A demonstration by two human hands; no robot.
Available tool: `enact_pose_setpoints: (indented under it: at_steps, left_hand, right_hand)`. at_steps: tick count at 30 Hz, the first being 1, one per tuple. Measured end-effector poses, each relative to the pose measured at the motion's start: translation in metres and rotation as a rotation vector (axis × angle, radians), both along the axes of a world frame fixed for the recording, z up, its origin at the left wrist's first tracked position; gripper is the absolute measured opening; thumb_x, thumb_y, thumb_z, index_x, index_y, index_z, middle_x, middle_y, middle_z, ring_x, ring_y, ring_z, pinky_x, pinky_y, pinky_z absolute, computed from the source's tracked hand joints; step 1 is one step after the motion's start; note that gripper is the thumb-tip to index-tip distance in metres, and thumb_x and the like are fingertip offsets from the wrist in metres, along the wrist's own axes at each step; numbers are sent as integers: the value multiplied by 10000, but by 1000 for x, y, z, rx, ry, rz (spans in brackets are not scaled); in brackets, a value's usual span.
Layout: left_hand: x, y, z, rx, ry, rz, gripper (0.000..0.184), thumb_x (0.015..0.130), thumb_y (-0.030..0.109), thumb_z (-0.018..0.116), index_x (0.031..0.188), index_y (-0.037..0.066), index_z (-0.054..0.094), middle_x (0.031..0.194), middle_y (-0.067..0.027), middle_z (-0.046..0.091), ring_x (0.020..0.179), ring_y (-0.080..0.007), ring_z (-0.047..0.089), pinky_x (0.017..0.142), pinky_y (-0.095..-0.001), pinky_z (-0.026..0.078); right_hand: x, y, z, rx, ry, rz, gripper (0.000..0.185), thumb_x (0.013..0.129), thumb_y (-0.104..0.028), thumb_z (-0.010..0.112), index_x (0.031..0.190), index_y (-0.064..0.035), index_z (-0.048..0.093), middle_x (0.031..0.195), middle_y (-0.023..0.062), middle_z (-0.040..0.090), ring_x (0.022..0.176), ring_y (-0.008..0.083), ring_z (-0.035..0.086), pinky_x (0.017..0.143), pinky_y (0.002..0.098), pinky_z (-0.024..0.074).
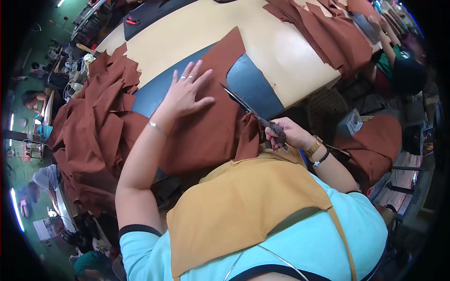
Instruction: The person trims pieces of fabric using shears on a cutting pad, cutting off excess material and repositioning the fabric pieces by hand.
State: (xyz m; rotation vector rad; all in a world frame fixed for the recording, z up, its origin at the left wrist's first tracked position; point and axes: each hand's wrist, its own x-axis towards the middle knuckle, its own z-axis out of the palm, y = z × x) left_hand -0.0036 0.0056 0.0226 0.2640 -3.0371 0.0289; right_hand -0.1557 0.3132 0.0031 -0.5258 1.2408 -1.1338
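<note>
A sheet of reddish-brown leather (201, 126) lies across a dark blue cutting mat (253, 79) in front of me. My left hand (187, 91) rests flat on the leather with its fingers spread. In my right hand (290, 133) is a pair of scissors (246, 105) with wrapped, dark handles. Their long blades point up and to the left, over the leather near its curved right edge. Below the blades, a narrow part of the leather (248, 140) hangs folded by the tan apron (243, 187).
Crumpled brown leather (93, 126) is heaped on the left. More leather (328, 37) is stacked at the table's (197, 28) far right, near another person's arm (386, 47). A dark mat (150, 18) with a red tool (132, 21) lies at the back. Leather (370, 145) also sits right of me.
</note>
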Motion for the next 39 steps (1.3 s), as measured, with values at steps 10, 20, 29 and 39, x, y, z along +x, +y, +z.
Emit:
enact_pose_setpoints:
  at_steps: [10, 20, 29, 39]
  left_hand:
    - [-5, -4, -18, 117, -76, 8, 1012, 694, 794, 539, 1493, 233, 271, 1569, -118, 164, 1445, -339, 129, 1086, -663, 133]
    - [9, 29, -22, 93, -26, 251, 972, 734, 754, 543, 1493, 212, 272, 1568, -128, 173, 1444, -338, 146, 1055, -694, 145]
    - [13, 59, -26, 92, -9, 376, 933, 782, 737, 502, 1499, 195, 252, 1562, -163, 168, 1440, -355, 148, 1033, -720, 141]
    - [-7, 9, 11, -64, -23, 151, 622, 835, 582, 566, 1259, 127, 557, 1434, -146, 404, 1385, -301, 300, 1058, -693, 153]
  right_hand:
    - [1, -2, 0, 4, 7, -14, 269, 920, -296, 621, 777, -69, 603, 691, -7, 602, 597, 70, 598, 555, 229, 502]
    - [10, -4, 0, -21, -18, -73, 288, 906, -322, 642, 758, -78, 600, 680, -15, 600, 570, 71, 581, 552, 228, 488]
    - [10, -8, 0, 5, 5, -77, 303, 909, -341, 637, 761, -79, 599, 662, -15, 596, 568, 66, 577, 540, 210, 472]
    - [5, -4, -2, 6, -13, -58, 297, 910, -332, 637, 763, -77, 596, 648, -13, 586, 568, 67, 578, 538, 215, 472]
